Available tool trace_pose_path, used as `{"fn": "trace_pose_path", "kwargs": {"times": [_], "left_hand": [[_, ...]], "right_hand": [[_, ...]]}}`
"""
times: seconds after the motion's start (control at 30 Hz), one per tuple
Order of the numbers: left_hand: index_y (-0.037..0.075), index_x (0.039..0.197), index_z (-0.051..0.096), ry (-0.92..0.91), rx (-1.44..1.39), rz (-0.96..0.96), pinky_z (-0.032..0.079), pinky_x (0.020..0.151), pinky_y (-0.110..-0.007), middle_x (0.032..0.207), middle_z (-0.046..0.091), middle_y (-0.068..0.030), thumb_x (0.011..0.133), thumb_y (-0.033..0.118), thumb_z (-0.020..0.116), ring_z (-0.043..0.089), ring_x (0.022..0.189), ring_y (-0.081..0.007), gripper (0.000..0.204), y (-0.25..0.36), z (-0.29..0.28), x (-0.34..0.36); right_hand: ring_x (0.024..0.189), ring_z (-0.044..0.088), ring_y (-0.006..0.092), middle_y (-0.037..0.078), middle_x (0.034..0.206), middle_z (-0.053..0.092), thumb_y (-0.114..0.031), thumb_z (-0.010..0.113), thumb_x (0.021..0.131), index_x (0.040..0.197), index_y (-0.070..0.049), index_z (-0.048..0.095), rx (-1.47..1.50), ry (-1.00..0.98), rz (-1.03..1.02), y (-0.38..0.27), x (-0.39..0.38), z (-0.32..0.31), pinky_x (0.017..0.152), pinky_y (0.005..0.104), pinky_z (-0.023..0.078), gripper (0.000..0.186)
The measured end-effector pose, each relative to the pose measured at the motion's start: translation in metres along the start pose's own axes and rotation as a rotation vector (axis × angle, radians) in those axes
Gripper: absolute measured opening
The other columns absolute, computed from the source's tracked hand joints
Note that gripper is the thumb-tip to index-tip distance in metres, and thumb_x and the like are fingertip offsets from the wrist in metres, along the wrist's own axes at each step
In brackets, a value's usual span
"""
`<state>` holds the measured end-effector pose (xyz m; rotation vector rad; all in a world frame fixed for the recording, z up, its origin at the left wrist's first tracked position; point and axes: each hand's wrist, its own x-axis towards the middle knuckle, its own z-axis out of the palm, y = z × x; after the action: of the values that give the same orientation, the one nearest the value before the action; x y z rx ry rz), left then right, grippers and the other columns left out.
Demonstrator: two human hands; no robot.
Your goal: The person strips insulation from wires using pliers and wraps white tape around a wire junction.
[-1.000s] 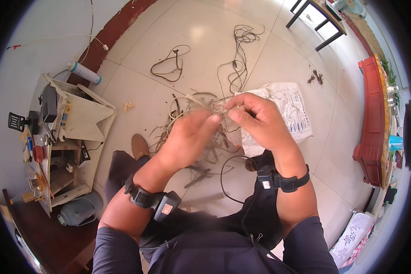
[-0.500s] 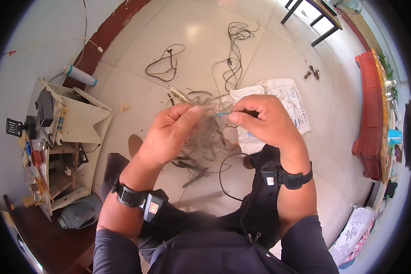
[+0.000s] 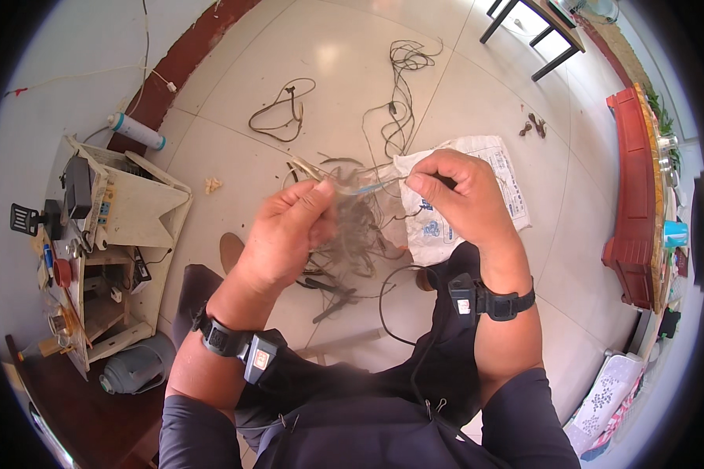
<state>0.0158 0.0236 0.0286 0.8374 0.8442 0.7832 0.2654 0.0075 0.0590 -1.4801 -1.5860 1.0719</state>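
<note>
My left hand [image 3: 289, 223] is closed, thumb and finger pinching one end of a thin wire [image 3: 363, 189] with a blue stretch. Across from it, my right hand [image 3: 465, 195] is closed on the wire's other end, so it spans the gap between them. A pale strip [image 3: 308, 167] sticks out past my left fingertips; whether it belongs to the same wire I cannot tell. Below my hands lies a tangle of dark wire scraps [image 3: 352, 246], partly blurred. Under my right hand a white printed sack [image 3: 497, 176] is spread on the floor.
Farther off lie a looped cable [image 3: 278, 123] and a long loose coil of thin cable [image 3: 403, 102]. A worn white cabinet [image 3: 145, 207] stands at left beside a grey container [image 3: 139, 363]. Red wooden furniture [image 3: 630, 195] lines the right, with a dark-legged table [image 3: 547, 43] beyond.
My hands have drawn apart, the left going left and slightly down, the right slightly right and up. More of the wire's length shows between them.
</note>
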Motion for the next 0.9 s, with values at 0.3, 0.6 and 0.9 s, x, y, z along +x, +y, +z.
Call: {"fn": "trace_pose_path", "kwargs": {"times": [0.3, 0.6, 0.9], "left_hand": [[0.006, 0.082, 0.055, 0.098, -0.046, -0.071, 0.04, 0.063, -0.027, 0.064, 0.042, 0.0026, 0.106, 0.028, 0.05, 0.038, 0.057, -0.0097, 0.032, -0.023, 0.015, 0.008], [-0.002, 0.097, 0.06, -0.083, 0.708, 0.223, 0.046, 0.066, -0.028, 0.075, 0.056, -0.0017, 0.106, 0.022, 0.053, 0.046, 0.071, -0.0108, 0.027, -0.033, 0.026, -0.001], [0.0, 0.082, 0.055, -0.438, 0.602, 0.156, 0.042, 0.059, -0.04, 0.07, 0.052, -0.0146, 0.096, 0.01, 0.061, 0.051, 0.063, -0.0316, 0.018, -0.017, 0.012, -0.026]], "right_hand": [[0.101, 0.061, 0.0355, 0.016, 0.106, 0.065, -0.01, 0.062, 0.086, 0.107, -0.005, 0.066, -0.406, 0.341, -0.437, 0.012, 0.006, 0.042, 0.089, 0.0416, 0.049, 0.022], [0.083, 0.061, 0.0405, 0.02, 0.084, 0.064, -0.023, 0.053, 0.095, 0.092, -0.001, 0.062, -0.066, -0.155, 0.027, -0.003, -0.015, 0.042, 0.074, 0.0453, 0.048, 0.024], [0.058, 0.053, 0.0305, 0.015, 0.063, 0.053, -0.025, 0.062, 0.098, 0.074, -0.001, 0.057, 0.223, -0.425, 0.182, 0.002, -0.057, 0.037, 0.054, 0.0369, 0.039, 0.035]]}}
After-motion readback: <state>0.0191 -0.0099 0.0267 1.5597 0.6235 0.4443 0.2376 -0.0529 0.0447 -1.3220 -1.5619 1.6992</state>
